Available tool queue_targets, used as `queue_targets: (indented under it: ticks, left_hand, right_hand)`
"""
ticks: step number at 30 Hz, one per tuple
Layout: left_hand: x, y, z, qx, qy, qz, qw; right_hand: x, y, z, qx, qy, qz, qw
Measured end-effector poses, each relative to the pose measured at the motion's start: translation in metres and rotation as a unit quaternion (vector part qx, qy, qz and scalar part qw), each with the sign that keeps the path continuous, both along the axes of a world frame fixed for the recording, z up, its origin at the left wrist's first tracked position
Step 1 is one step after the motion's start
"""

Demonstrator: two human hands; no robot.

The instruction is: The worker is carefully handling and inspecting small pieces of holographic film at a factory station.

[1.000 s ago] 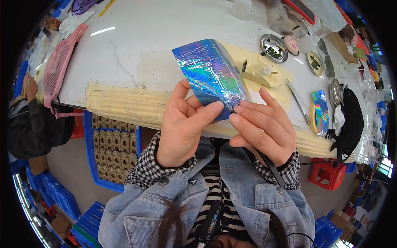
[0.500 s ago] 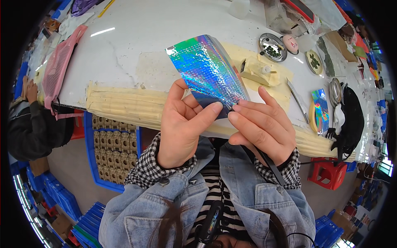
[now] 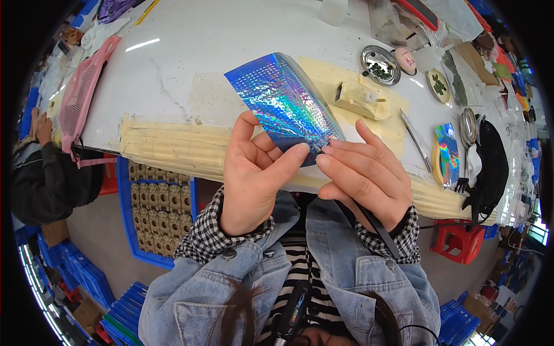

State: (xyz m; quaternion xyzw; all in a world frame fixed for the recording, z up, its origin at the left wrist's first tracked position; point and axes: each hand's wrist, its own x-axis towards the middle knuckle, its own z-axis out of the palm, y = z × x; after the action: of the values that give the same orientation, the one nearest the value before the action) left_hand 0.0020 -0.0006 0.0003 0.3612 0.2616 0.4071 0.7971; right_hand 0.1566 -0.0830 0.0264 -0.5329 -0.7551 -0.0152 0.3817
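Observation:
My left hand (image 3: 257, 176) pinches the lower edge of a shiny holographic sheet (image 3: 283, 95) between thumb and fingers. The sheet is blue and green, covered with rows of small dots, and it tilts up over the table. At its lower right corner, the fingertips of my right hand (image 3: 369, 179) meet the sheet close to my left thumb. A slim black tool (image 3: 378, 230), looking like tweezers, lies through my right hand and sticks out toward the wrist. Its tip and whatever it touches are mostly hidden by the fingers.
Beyond the sheet stands a small beige block fixture (image 3: 360, 101). To the right are a metal dish (image 3: 381, 66) with small dark pieces, a knife (image 3: 415, 140), a tape roll (image 3: 437, 167) and a black bag (image 3: 490, 167). A blue crate (image 3: 130, 222) of parts sits below the table edge.
The holographic sheet has tilted slightly, its top edge shifting left and lower, and its reflections turned bluer. Both hands stay almost in place.

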Motion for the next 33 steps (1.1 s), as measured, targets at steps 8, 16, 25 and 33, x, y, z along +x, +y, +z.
queue_targets:
  ticks: [8, 16, 25, 33]
  left_hand:
    - [-0.0019, 0.0001, 0.0011, -0.027, -0.01, -0.023, 0.999]
    - [-0.0027, 0.0021, 0.005, -0.086, -0.038, -0.069, 0.993]
    - [-0.0037, 0.0024, 0.0048, -0.089, -0.032, -0.076, 0.993]
    - [-0.0028, 0.0021, 0.0041, -0.094, -0.041, -0.068, 0.992]
  right_hand:
    - [0.0005, 0.0016, -0.0002, 0.025, -0.031, 0.0, 0.999]
    - [0.0009, 0.0012, -0.0014, 0.056, -0.071, 0.002, 0.996]
    - [0.0009, 0.0004, -0.0015, 0.055, -0.074, 0.005, 0.996]
    - [0.0012, 0.0008, -0.0028, 0.059, -0.072, 0.007, 0.996]
